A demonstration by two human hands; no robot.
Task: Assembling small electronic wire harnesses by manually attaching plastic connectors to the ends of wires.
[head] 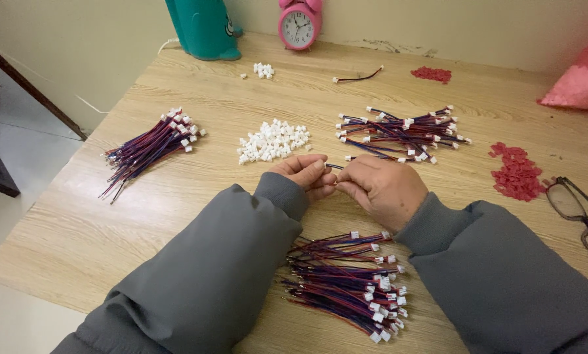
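Both arms wear long sleeves of a plain grey, smooth, slightly padded fabric that puffs and folds in soft creases along the forearms. The left sleeve (208, 275) ends in a snug cuff at the wrist; the right sleeve (504, 275) ends the same way, its cuff a little rumpled. The left hand (307, 176) and right hand (382, 189) are bare, without gloves, rings or a watch showing.

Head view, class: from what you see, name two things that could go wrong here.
1. The wire bundle lies right under the sleeves; a forearm shift might scatter it.
2. The glasses sit at the table's right edge, near the right hand, and could be knocked off.
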